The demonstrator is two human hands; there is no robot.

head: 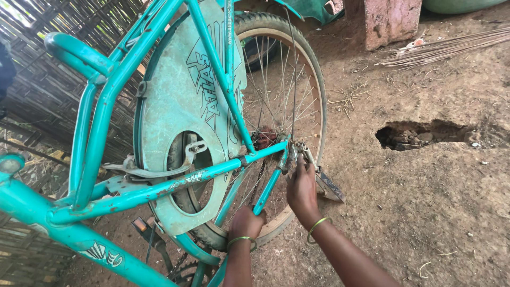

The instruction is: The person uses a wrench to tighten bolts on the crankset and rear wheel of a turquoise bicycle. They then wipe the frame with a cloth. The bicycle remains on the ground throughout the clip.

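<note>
A teal bicycle (159, 186) stands on bare earth, its rear wheel (297, 64) and a large teal chain guard (180, 101) in front of me. My left hand (247, 220) is closed around a teal frame tube (268, 188) that runs down from the rear axle. My right hand (303, 186) presses on the metal fittings at the rear axle (297, 149), fingers curled around them. A dark flat metal piece (330, 187) sticks out just right of that hand; whether the hand holds it I cannot tell. Both wrists wear a thin bangle.
A hole (419, 135) opens in the dirt ground to the right. Far back are a pinkish block (390, 21) and a bundle of thin sticks (451, 48). A woven cane wall (48, 101) is at the left. A pedal (141, 226) hangs low near the frame.
</note>
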